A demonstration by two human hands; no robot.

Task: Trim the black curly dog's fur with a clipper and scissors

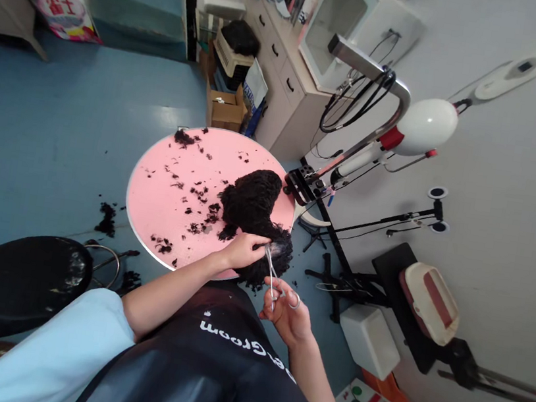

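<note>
A black curly-haired dog (253, 199) is on the round pink table (156, 178), its body toward the middle and its head (280, 256) at the edge nearest me. My left hand (243, 251) rests against the head with its fingers closed on the hair there. In my right hand (287, 313) is a pair of metal scissors (271, 269), finger and thumb through the handle rings. The blades point away from me, and their tips are in the head hair beside my left fingertips. Cut black hair (203, 215) lies scattered over the tabletop.
A metal grooming arm (355, 147) is clamped at the table's right rim, with black cords hanging from it. A black round stool (22, 279) stands at left. Behind are drawers (285, 77) and a cardboard box (228, 109). More hair clumps (106, 218) lie on the blue floor.
</note>
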